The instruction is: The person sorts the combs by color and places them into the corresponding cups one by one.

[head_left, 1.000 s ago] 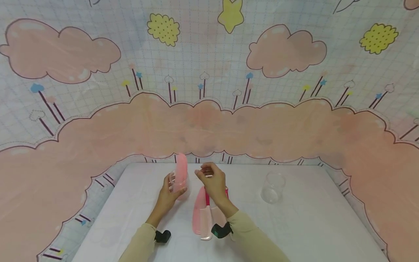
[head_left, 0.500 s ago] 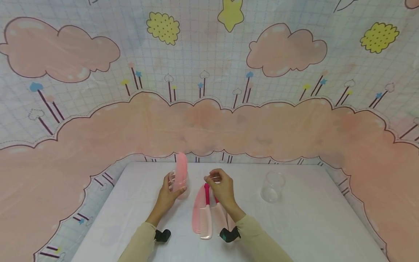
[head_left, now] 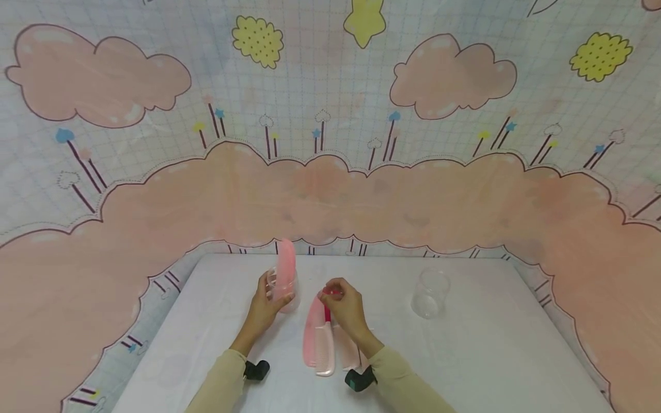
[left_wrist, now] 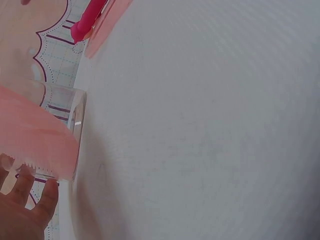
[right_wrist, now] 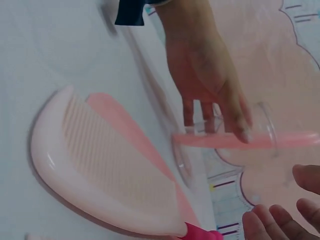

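Observation:
My left hand (head_left: 261, 310) holds a clear plastic cup (right_wrist: 265, 120), thumb and fingers on its sides. A pink comb (head_left: 286, 269) stands upright in that cup and rises above its rim. My right hand (head_left: 347, 307) is above the red handle (left_wrist: 87, 22) of a pale pink comb (head_left: 324, 350). In the right wrist view its fingertips (right_wrist: 256, 225) and thumb are apart, with nothing between them. A deeper pink comb (head_left: 310, 338) lies partly under the pale one. Another pale comb (head_left: 346, 347) lies partly hidden by the right hand and wrist.
A second clear cup (head_left: 430, 293) stands to the right on the white table (head_left: 496, 344). Behind the table hangs a printed cloth (head_left: 330, 201) with clouds and stars. Black wrist mounts (head_left: 256, 370) sit on both wrists.
My right hand has gone right and then down, toward the red handle of the comb. The left hand, its cup and the standing comb stay in place.

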Motion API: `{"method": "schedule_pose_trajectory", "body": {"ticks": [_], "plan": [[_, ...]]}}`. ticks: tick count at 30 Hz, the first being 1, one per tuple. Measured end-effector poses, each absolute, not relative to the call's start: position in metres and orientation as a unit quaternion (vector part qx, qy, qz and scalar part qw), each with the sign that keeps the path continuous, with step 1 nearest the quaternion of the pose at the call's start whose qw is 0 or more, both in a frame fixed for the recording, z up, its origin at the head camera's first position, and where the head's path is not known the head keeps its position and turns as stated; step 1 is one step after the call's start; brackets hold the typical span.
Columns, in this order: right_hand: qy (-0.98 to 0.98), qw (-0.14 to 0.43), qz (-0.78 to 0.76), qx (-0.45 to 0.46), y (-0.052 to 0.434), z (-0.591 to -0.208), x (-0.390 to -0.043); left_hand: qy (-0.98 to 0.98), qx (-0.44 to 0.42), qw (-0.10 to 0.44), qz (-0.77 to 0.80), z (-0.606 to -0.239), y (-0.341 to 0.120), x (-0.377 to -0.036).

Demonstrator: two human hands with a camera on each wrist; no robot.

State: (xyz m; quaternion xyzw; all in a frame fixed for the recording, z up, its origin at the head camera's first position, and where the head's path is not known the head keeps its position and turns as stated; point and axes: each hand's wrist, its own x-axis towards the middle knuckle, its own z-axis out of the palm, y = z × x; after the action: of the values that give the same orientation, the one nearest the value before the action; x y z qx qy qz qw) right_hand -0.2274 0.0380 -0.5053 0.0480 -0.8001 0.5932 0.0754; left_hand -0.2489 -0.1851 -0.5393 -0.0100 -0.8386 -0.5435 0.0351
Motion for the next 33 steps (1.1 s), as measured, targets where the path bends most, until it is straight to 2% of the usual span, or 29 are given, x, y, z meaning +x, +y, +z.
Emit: {"method": "schedule_pose_trajectory", "body": {"ticks": [11,33], "plan": [[-0.807,0.019,0.589,0.033,0.026,-0.521,-0.225,-0.837,-0.002,0.030,-0.546,-0.538,-0.185,-0.250],[-0.852,-0.033,0.522,0.030,0.022,-0.520,-0.233,-0.839,-0.004,0.020,-0.544,-0.535,-0.187,-0.252]]}}
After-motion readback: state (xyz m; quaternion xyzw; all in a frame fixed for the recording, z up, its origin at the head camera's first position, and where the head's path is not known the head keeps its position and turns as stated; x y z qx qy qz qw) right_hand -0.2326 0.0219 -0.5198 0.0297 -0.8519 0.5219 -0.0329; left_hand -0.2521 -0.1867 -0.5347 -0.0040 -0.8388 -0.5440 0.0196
